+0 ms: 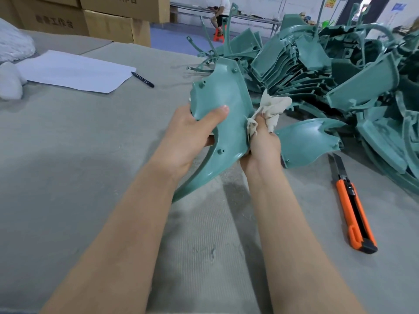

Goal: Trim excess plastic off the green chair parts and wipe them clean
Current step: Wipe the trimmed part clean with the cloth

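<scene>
A curved green chair part [223, 103] is held upright above the grey table, its inner side with screw bosses facing me. My left hand [192, 134] grips its left edge, thumb across the inner face. My right hand [264, 143] holds a crumpled off-white rag [272, 107] against the part's right edge. A second green part [306, 141] lies on the table just right of my right hand. An orange utility knife [352, 205] with its blade out lies further right, untouched.
A big heap of green chair parts [340, 71] fills the right and far side. White paper [77, 71] and a black pen [142, 79] lie far left, beside white bagged material [13, 41]. Cardboard boxes [95, 19] stand behind. A person [221, 13] sits in the background.
</scene>
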### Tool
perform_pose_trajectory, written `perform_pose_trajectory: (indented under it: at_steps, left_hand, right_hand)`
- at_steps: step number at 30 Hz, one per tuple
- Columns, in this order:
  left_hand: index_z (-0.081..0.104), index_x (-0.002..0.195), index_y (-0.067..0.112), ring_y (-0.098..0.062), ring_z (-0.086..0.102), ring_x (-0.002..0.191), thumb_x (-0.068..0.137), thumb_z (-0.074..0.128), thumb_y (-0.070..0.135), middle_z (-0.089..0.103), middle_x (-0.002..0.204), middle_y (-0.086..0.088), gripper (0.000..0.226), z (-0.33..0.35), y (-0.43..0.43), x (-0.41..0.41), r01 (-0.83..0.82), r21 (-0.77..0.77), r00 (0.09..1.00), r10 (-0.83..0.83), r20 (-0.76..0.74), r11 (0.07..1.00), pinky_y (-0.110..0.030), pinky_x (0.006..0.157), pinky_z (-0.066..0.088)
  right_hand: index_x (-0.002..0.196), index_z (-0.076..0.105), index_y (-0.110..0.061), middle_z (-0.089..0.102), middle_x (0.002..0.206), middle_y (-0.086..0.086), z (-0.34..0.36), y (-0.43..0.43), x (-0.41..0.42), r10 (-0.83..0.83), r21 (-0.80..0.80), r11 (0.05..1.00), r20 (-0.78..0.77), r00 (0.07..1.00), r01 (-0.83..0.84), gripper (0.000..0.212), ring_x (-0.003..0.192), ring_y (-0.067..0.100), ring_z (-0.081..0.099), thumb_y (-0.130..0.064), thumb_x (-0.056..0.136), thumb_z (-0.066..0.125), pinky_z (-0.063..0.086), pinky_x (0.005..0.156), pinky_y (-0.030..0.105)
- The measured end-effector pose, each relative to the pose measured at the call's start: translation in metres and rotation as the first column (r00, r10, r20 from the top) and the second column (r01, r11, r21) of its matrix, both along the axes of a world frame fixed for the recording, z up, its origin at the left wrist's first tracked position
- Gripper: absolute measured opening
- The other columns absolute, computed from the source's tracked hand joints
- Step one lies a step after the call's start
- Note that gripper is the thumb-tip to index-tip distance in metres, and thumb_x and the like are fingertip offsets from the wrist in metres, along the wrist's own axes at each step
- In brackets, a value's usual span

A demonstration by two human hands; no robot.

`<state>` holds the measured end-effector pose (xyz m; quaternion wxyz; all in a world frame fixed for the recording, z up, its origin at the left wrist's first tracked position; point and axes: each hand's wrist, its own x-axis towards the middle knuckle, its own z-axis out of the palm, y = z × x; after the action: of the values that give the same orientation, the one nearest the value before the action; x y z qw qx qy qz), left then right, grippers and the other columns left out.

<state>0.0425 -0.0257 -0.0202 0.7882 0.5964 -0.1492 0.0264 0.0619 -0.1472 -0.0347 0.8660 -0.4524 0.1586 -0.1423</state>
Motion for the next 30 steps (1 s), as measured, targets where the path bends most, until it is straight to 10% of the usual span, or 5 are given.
perform_pose_trajectory:
  at_steps: [8, 13, 21, 26, 30]
  left_hand:
    - [0.070, 0.092, 0.020, -0.018, 0.072, 0.088, 0.082, 0.068, 0.017, 0.076, 0.091, 0.000, 0.011, 0.009, 0.008, 0.000, -0.116, -0.129, 0.993, 0.120, 0.016, 0.985, -0.033, 0.073, 0.058]
    - [0.066, 0.092, 0.024, -0.009, 0.072, 0.079, 0.092, 0.063, 0.012, 0.075, 0.083, 0.010, 0.012, 0.007, 0.004, -0.005, -0.110, -0.005, 0.989, 0.110, 0.098, 0.994, -0.021, 0.063, 0.054]
    - [0.067, 0.087, 0.029, -0.017, 0.072, 0.085, 0.079, 0.065, 0.031, 0.075, 0.087, 0.006, 0.009, 0.009, 0.001, -0.008, -0.131, 0.212, 0.978, 0.092, 0.186, 0.969, -0.040, 0.077, 0.059]
    - [0.064, 0.101, 0.020, -0.024, 0.069, 0.096, 0.083, 0.066, 0.019, 0.073, 0.100, -0.003, 0.017, 0.022, 0.014, 0.001, -0.327, -0.105, 0.925, 0.341, 0.170, 0.939, -0.044, 0.091, 0.053]
    - [0.058, 0.106, 0.004, -0.029, 0.066, 0.098, 0.090, 0.059, -0.004, 0.068, 0.102, -0.013, 0.018, 0.036, 0.031, 0.008, -0.407, -0.431, 0.871, 0.484, 0.081, 0.805, -0.052, 0.096, 0.049]
  right_hand:
    - [0.083, 0.064, -0.013, 0.071, 0.082, 0.005, -0.001, -0.005, 0.003, 0.026, 0.260, 0.966, -0.032, 0.999, -0.016, 0.029, 0.080, 0.020, 0.070, -0.029, 0.102, 0.049, 0.060, 0.073, 0.034]
    - [0.087, 0.067, -0.009, 0.073, 0.102, 0.016, 0.002, 0.004, 0.001, 0.160, 0.076, 0.984, 0.005, 0.987, -0.160, 0.018, 0.100, 0.032, 0.069, -0.010, 0.098, 0.053, 0.053, 0.093, 0.050]
    - [0.062, 0.072, -0.021, 0.073, 0.073, 0.004, 0.001, 0.012, -0.005, 0.121, 0.051, 0.991, 0.055, 0.991, -0.123, 0.042, 0.071, 0.022, 0.071, -0.019, 0.098, 0.052, 0.058, 0.082, 0.046]
    - [0.073, 0.067, -0.025, 0.070, 0.072, -0.003, 0.009, 0.047, -0.020, 0.265, -0.307, 0.924, 0.091, 0.960, -0.226, 0.036, 0.072, 0.017, 0.066, -0.027, 0.102, 0.045, 0.054, 0.078, 0.042]
    - [0.077, 0.059, -0.018, 0.060, 0.078, 0.007, 0.005, 0.073, -0.034, 0.383, -0.696, 0.690, 0.118, 0.916, -0.199, 0.028, 0.072, 0.022, 0.056, -0.013, 0.100, 0.044, 0.046, 0.069, 0.037]
